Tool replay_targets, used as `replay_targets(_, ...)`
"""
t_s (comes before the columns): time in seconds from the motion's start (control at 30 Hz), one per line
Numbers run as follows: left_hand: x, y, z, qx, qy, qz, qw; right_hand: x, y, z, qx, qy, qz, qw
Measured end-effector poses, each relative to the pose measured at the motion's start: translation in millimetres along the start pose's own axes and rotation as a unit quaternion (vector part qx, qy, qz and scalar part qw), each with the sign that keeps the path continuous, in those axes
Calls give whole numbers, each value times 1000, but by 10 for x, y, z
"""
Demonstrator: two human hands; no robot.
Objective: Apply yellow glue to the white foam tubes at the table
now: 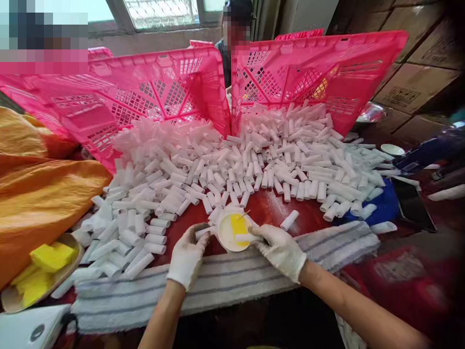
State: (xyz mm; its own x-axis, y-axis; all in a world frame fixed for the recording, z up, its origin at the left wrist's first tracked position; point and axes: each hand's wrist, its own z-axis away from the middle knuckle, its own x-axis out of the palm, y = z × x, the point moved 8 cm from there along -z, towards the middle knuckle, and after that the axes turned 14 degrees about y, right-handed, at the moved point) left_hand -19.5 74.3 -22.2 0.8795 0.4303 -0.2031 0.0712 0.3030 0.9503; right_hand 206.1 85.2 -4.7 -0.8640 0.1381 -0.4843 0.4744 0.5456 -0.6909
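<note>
Far left: orange sheeting (54, 189) bulges beside your work, a shallow tray (7, 306) of yellow blocks (54, 257) in front of it. Looks parked there as a side supply, clear of your elbow.

Next, the striped towel (145, 295) runs along your near table edge, under your wrists; likely padding, or there to catch drips. Beyond it the left pink crate (167, 92) stands steeply tilted, white tubes (160, 198) heaped at its foot, probably so stock lies within reach.

Your gloved left hand (189, 254): thumb and fingers pinching a short tube (203, 232), its far end at the bowl's left side. A light fingertip hold, it seems, leaving that end exposed.

Centre: small bowl (222, 237) on the red table (265, 208), between your hands, so both reach it equally. Inside, a yellow piece (239, 224) with a thin stick by it; whether there is liquid, you can't tell from here.

Your gloved right hand (281, 249) pinches a second tube (247, 238) by its near end, keeping the rest out over the bowl, fingers off the rim's middle.

Right: one loose tube (289, 220) lies apart; behind, the right pink crate (308, 82) backs more tubes. Cardboard boxes (410, 92) stand stacked beyond.
</note>
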Motion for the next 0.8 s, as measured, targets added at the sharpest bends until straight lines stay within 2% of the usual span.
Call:
replay_targets(0.13,-13,117,120,-7,5,21,1000,-30,-63,-88,32,-1,11,999)
replay_targets(0.2,-17,157,183,-5,12,20,1000,-30,-62,-91,99,-13,-13,995)
replay_targets(0.27,13,173,251,-9,6,23,1000,-63,-81,-77,167,2,-77,983)
replay_targets(0.4,197,163,407,-40,-57,55,996,-182,-90,-63,269,64,-192,942)
replay_targets(0.53,344,203,522,-49,-97,68,992,-122,-90,-76,364,-7,-276,889)
replay_targets(0.63,397,260,586,-51,-104,90,989,-137,-138,-112,371,-45,-252,892)
replay_targets(0.7,444,281,641,-45,-119,79,989,-193,-161,-128,347,-40,-189,918)
replay_targets(0.73,475,284,673,-33,-130,57,989,-223,-199,-145,310,-35,-154,937)
replay_targets(0.8,546,271,730,6,-150,-10,989,-265,-377,-190,165,-28,-82,983)
